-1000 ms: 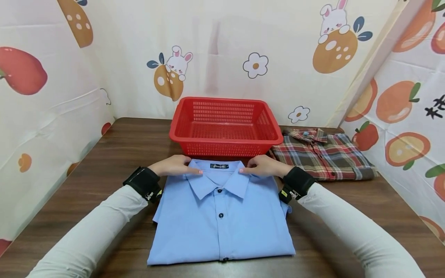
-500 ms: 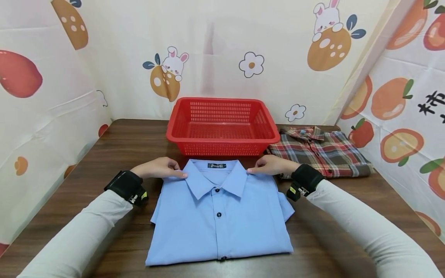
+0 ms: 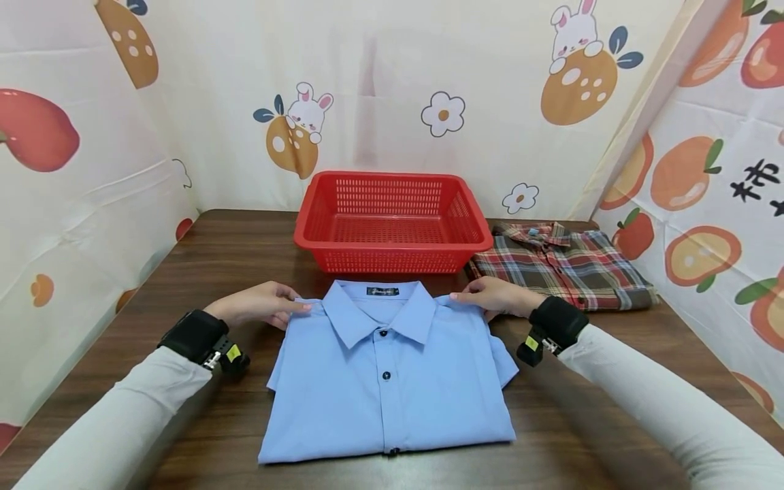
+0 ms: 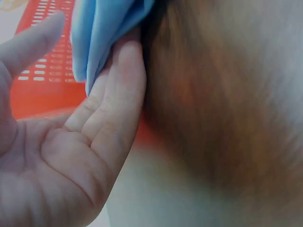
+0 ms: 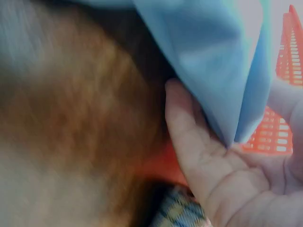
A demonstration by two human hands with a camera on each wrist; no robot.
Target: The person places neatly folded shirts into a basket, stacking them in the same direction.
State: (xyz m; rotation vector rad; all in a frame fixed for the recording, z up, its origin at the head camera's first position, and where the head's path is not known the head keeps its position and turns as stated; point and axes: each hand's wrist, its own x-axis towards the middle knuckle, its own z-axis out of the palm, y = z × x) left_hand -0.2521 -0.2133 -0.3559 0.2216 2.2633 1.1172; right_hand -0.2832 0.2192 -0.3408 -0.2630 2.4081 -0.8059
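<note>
a folded light blue shirt (image 3: pixel 386 381) lies face up near the front edge of a dark wooden table (image 3: pixel 233 252), collar pointing away from the viewer, buttons down the middle. the left hand (image 3: pixel 254 305) holds the shirt's left shoulder corner, and the right hand (image 3: pixel 497 297) holds the right shoulder corner, one on each side of the collar. in the left wrist view the fingers (image 4: pixel 118 94) lie almost straight under a fold of blue cloth, with the thumb apart above it, so the hold looks like a loose pinch rather than a fist. the right wrist view shows much the same: fingers (image 5: pixel 182 123) slipped under the cloth edge, palm open below it.

just behind the shirt stands a red plastic basket (image 3: pixel 393 253) with nothing in it. to the right of the basket lies a folded red and brown plaid shirt (image 3: pixel 560 269), touching the table, close to the right wrist.

the step in hand appears to be taking hold of the folded shirt at its shoulders. a next move would likely call for both hands to lift evenly, with support under the fold, or the neat fold may sag open.
</note>
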